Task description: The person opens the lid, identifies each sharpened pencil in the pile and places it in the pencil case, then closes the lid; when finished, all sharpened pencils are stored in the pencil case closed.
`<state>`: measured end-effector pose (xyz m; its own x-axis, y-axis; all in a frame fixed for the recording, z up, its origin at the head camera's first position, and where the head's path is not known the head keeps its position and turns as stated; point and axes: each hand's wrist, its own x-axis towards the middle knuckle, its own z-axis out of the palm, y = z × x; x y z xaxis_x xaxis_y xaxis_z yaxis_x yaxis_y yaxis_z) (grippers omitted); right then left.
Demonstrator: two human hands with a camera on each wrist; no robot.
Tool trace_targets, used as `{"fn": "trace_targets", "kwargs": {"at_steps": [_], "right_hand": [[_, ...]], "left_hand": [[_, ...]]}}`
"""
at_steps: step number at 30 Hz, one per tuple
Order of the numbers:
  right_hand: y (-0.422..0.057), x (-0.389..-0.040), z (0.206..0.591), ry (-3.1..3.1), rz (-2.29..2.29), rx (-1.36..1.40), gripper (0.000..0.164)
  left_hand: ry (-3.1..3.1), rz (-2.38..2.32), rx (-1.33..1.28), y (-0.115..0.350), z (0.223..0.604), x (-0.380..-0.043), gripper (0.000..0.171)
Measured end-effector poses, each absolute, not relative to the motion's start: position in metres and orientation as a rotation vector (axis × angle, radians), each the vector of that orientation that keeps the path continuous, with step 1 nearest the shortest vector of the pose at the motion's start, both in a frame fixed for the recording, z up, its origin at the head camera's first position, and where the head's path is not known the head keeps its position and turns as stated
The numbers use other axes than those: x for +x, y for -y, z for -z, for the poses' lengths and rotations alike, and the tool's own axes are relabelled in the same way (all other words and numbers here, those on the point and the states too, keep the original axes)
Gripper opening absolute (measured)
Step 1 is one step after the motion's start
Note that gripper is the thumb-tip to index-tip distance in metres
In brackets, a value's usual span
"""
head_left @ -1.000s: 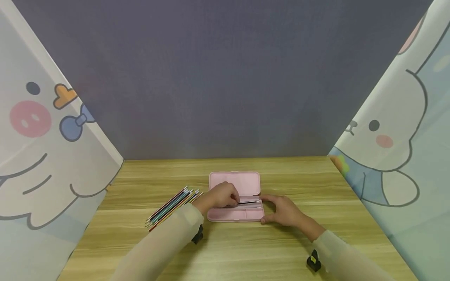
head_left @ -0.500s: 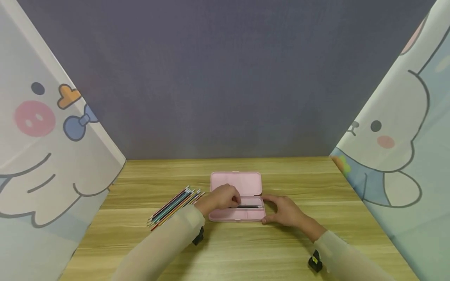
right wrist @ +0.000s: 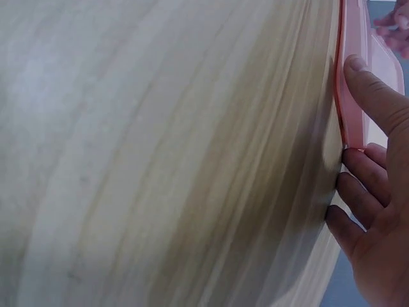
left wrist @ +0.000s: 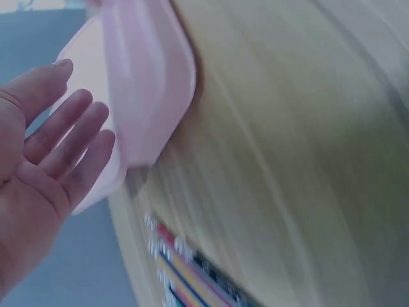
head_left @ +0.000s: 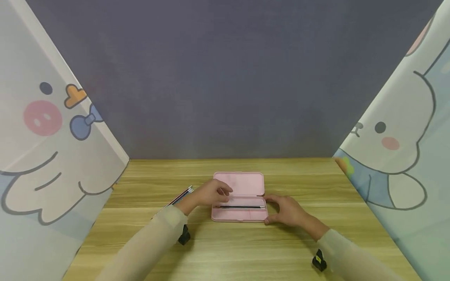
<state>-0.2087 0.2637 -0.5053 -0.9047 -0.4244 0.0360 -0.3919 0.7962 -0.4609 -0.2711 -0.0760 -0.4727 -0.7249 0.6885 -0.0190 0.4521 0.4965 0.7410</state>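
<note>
Pink oblong hinged pencil case point(head_left: 229, 215), lid point(head_left: 240, 183) laid back, on wood-grain desk point(head_left: 225, 253); long axis left-right. Inside: dark slim pencils point(head_left: 240, 207), count unclear, same axis. Left grip point(head_left: 212, 192): fingers loosely apart, over case's left end. Right grip point(head_left: 286, 210): clamped on right end, thumb and forefinger at corners. Left-wrist view: multicoloured pencil bundle point(left wrist: 199, 279), red, yellow, blue barrels; head view: mostly behind cream sleeve point(head_left: 149, 242), lying diagonally, white-capped ends far right.

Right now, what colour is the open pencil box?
The pencil box is light pink, seen best in the head view.
</note>
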Motion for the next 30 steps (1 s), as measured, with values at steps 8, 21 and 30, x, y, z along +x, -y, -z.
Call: {"fn": "trace_targets", "kwargs": {"at_steps": [8,21,30], "right_hand": [[-0.265,-0.209,0.504,-2.918,0.725,-0.685,0.087],[-0.266,-0.210,0.507,-2.924,0.695,-0.737,0.088],[-0.265,-0.212,0.508,-2.937,0.675,-0.733,0.087]], "left_hand": [[-2.439,-1.226,0.893,0.135,0.467,-0.271,0.037],[-2.485,-1.319,0.765,0.235,0.488,-0.272,0.034],[-2.458,-1.317,0.625,0.268,0.502,-0.268,0.036]]}}
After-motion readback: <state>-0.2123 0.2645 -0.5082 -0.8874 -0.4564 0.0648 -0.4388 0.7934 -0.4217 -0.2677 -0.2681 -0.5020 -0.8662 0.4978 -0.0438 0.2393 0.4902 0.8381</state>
